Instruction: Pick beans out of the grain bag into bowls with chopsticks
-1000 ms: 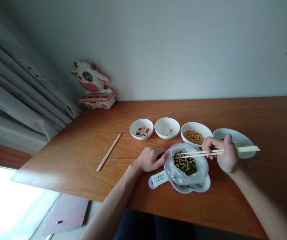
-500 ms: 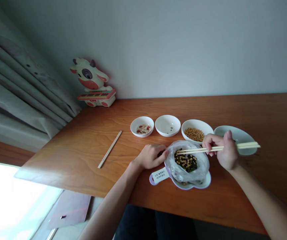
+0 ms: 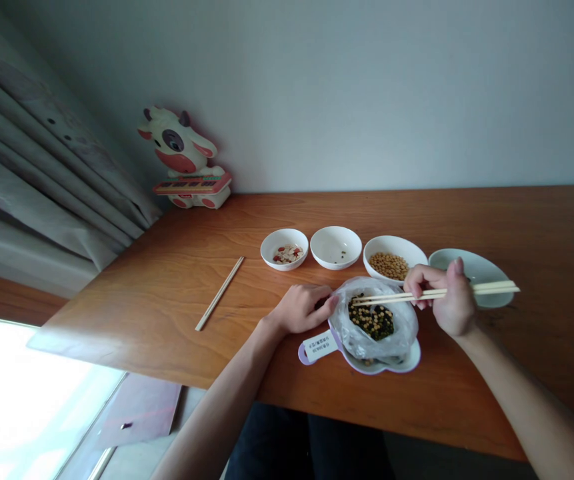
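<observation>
Wooden chopsticks (image 3: pixel 491 287) are gripped in my right hand (image 3: pixel 451 300), with their tips among the beans at the far left of an opened clear plastic bag (image 3: pixel 404 327). The bag holds yellow beans mixed with small dark green ones (image 3: pixel 374 323). It sits in a white, lilac-rimmed dish (image 3: pixel 409 363) whose labelled handle (image 3: pixel 319 345) points left. My left hand (image 3: pixel 303 309) rests on the table, its fingers closed at the bag's left edge. Behind stand a white bowl of yellow beans (image 3: pixel 388 265) and a pale bowl (image 3: pixel 491 273), partly hidden by my right hand.
A white bowl (image 3: pixel 335 257) with a few dark bits stands beside another bowl (image 3: pixel 284 263) of red and pale pieces. A second pair of chopsticks (image 3: pixel 220 293) lies on the table's left. A cow toy with a keyboard (image 3: pixel 191 187) stands near the wall.
The view has shifted slightly, so the table things sit a little higher. The chopstick tips have moved marginally left in the bag; both hands keep nearly the same pose.
</observation>
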`<action>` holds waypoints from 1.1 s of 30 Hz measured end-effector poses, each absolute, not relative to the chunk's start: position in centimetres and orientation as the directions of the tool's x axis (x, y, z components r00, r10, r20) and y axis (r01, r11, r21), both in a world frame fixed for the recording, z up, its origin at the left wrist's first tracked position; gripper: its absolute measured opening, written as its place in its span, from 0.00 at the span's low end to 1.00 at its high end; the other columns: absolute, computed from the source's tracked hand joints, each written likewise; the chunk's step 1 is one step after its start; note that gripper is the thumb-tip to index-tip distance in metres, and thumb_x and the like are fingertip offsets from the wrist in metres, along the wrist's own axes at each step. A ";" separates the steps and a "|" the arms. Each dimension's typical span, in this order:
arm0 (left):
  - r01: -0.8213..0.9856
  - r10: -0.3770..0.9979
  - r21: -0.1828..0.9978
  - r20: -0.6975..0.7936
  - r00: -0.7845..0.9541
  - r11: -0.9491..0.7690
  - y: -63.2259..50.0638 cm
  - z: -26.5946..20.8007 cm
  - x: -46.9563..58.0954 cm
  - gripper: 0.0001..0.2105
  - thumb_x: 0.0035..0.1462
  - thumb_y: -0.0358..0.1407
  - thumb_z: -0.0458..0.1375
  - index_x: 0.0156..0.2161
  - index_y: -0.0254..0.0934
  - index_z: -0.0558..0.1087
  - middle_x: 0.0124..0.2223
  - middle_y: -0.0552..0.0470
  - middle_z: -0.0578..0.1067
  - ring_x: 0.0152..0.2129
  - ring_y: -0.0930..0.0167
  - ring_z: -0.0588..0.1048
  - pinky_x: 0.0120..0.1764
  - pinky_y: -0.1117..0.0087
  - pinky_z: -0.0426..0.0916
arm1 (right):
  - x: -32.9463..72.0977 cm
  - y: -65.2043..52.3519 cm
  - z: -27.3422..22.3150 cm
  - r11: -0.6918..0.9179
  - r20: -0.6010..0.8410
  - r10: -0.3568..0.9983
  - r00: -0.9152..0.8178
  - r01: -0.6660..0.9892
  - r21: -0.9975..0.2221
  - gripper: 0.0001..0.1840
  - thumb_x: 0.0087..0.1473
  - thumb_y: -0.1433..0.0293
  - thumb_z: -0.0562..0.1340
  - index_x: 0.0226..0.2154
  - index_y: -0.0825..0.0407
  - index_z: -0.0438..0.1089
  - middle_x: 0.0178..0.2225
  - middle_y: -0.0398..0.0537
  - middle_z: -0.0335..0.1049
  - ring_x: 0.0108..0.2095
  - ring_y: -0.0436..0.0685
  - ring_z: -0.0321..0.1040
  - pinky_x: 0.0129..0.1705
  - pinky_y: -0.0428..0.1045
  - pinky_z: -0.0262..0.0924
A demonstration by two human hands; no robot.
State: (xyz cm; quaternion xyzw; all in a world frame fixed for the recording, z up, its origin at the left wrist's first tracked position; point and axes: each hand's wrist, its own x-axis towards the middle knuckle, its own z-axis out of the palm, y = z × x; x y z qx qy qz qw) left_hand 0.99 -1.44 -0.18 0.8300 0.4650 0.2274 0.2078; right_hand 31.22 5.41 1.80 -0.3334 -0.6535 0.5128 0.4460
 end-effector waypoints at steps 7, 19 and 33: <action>0.667 0.861 0.562 0.194 0.470 -0.490 -1.4 -0.3 1.0 0.21 0.76 0.46 0.45 0.34 0.36 0.67 0.31 0.52 0.74 0.26 0.73 0.69 0.32 0.71 0.59 | 31.4 5.0 2.0 0.215 0.205 0.898 -0.390 -0.018 -0.977 0.42 0.65 0.38 0.41 0.19 0.48 0.68 0.19 0.48 0.62 0.20 0.54 0.56 0.24 0.53 0.48; 0.667 0.851 0.543 0.209 0.481 -0.510 -1.3 -0.4 0.9 0.20 0.76 0.45 0.45 0.34 0.36 0.67 0.31 0.51 0.74 0.26 0.73 0.68 0.32 0.71 0.59 | 31.7 5.1 1.4 0.226 0.203 0.893 -0.401 0.010 -0.974 0.42 0.67 0.40 0.39 0.20 0.47 0.67 0.21 0.48 0.62 0.21 0.55 0.55 0.26 0.54 0.47; 0.671 0.854 0.540 0.208 0.477 -0.507 -1.4 -0.4 0.9 0.21 0.76 0.45 0.44 0.35 0.36 0.68 0.32 0.51 0.75 0.26 0.73 0.69 0.32 0.71 0.59 | 32.1 5.2 1.4 0.335 0.287 0.868 -0.405 0.051 -0.941 0.41 0.69 0.42 0.41 0.19 0.49 0.68 0.20 0.48 0.63 0.21 0.54 0.56 0.26 0.54 0.48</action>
